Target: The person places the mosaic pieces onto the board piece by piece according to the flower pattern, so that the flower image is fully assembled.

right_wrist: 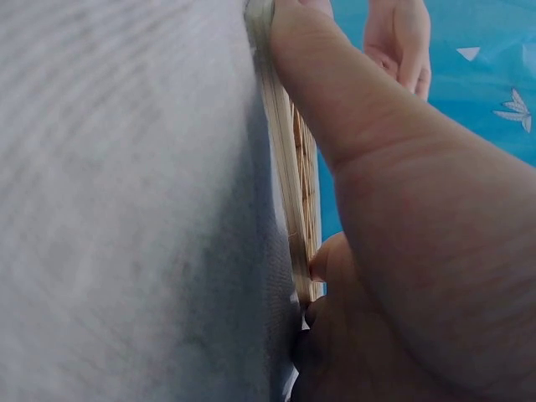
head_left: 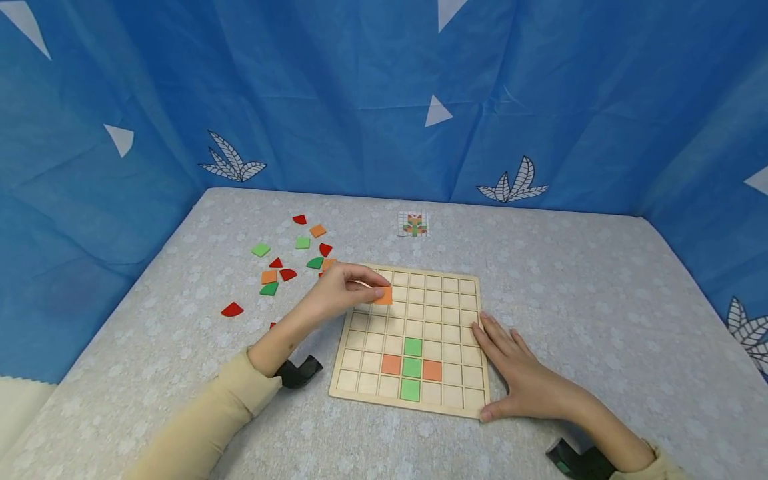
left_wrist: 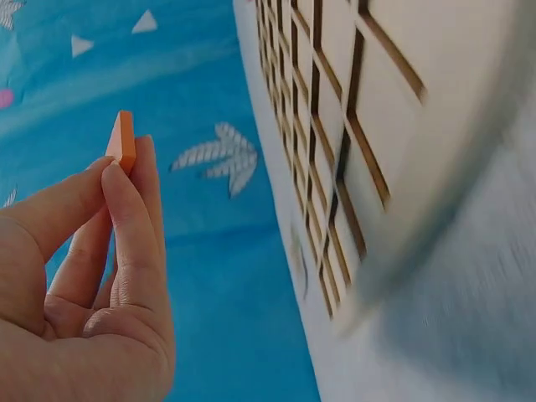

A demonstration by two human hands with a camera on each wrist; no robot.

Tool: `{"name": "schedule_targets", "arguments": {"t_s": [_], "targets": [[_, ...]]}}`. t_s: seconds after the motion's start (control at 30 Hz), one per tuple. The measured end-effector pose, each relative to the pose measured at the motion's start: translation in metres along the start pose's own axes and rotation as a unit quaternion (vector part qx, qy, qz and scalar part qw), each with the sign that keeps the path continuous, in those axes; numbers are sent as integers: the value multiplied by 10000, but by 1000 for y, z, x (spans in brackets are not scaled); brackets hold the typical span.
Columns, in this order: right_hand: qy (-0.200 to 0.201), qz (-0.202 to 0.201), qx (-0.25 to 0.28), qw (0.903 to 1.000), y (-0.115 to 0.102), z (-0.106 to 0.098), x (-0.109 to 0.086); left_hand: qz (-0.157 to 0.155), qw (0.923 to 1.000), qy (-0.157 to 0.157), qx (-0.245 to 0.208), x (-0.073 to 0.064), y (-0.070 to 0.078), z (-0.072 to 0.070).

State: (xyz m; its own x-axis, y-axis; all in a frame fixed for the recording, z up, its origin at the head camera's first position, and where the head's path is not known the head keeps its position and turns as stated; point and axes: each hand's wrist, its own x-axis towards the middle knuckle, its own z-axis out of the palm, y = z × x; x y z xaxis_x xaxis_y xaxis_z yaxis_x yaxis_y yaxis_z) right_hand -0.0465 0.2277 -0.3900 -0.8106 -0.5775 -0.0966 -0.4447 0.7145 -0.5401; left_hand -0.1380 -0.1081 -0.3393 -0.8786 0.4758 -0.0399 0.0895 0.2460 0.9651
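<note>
My left hand (head_left: 342, 290) pinches an orange square tile (head_left: 384, 296) between thumb and fingertips, above the upper left part of a wooden grid board (head_left: 414, 407). In the left wrist view the orange tile (left_wrist: 123, 141) stands up from the fingertips, apart from the board. Three green squares (head_left: 411, 367) form a column low in the grid. An orange square lies on either side of the middle one, the left one (head_left: 391, 365) and the right one (head_left: 432, 370). My right hand (head_left: 525, 380) rests along the board's right edge, fingers extended, thumb at the near corner.
Loose red, green and orange pieces (head_left: 269, 277) lie scattered left of the board, some partly behind the left hand. A small card with a coloured grid picture (head_left: 413, 225) lies beyond the board. A blue curtain (head_left: 372, 120) surrounds the patterned tabletop (head_left: 540, 267) at the back and sides.
</note>
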Motion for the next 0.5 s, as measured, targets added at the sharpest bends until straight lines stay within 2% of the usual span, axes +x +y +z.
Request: {"name": "schedule_targets", "arguments": {"t_s": [0.2,0.37,0.5], "targets": [[16,-28,-8,10000,0,0,0,48,9992,-390,21,15,-1,22],[-18,7,3,10000,0,0,0,113,9971,-500,565,25,-4,36],[-11,12,-2,10000,0,0,0,198,9933,-551,996,29,-5,42]]}}
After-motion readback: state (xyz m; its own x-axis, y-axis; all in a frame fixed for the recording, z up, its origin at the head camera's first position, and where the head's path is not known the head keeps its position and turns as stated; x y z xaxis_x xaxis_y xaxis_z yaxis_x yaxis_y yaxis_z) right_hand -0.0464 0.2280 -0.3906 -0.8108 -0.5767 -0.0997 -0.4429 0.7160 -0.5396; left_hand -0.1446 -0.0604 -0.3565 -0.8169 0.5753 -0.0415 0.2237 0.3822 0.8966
